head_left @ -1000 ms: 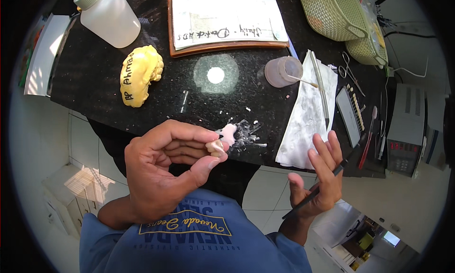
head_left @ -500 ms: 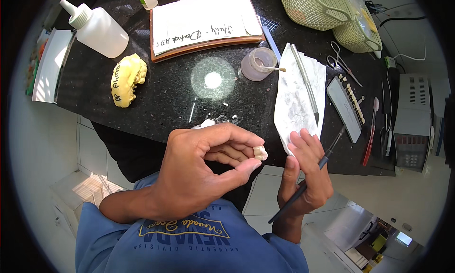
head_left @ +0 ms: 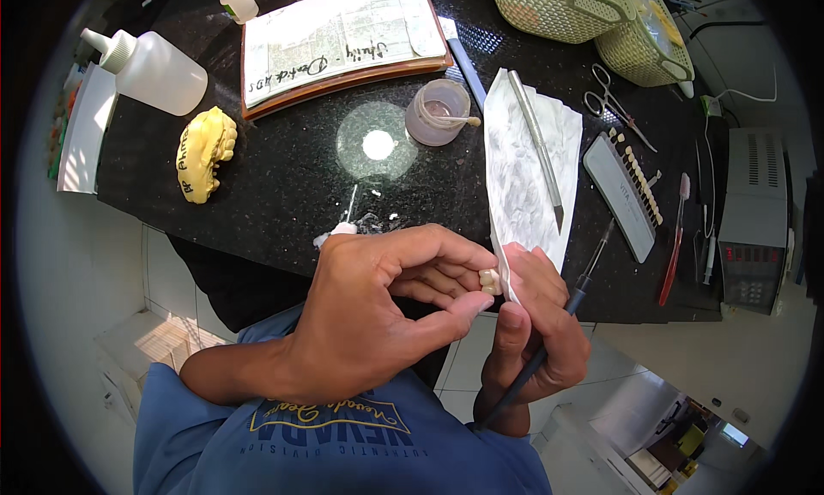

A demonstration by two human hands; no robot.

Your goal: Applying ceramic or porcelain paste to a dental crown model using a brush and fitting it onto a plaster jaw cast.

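Observation:
My left hand (head_left: 356, 310) pinches a small tooth-coloured dental piece (head_left: 488, 279) between thumb and index finger. My right hand (head_left: 549, 340) holds a dark-handled instrument (head_left: 582, 291), its metal tip pointing up. Its fingertips are against a crumpled white paper towel (head_left: 525, 203), whose near edge meets the dental piece. A metal spatula (head_left: 536, 143) lies on the towel. Partly behind my left hand is a pale pink lump with scattered powder (head_left: 343, 228). A jar (head_left: 422, 121) with a stick across it stands beside the towel.
On the dark counter (head_left: 292, 182) are a yellow dental cast (head_left: 202, 156), squeeze bottle (head_left: 167, 78), small bottle (head_left: 239, 1), paper-topped board (head_left: 343, 31), mesh baskets (head_left: 558, 10), scissor-like clamp (head_left: 618, 109), shade guide (head_left: 618, 199) and red-handled brush (head_left: 672, 250). A grey machine (head_left: 751, 224) stands at far right.
My left hand has moved right with the dental piece. My right hand's fingers have curled in and moved slightly left, now meeting the paper towel, whose near edge is lifted to the piece.

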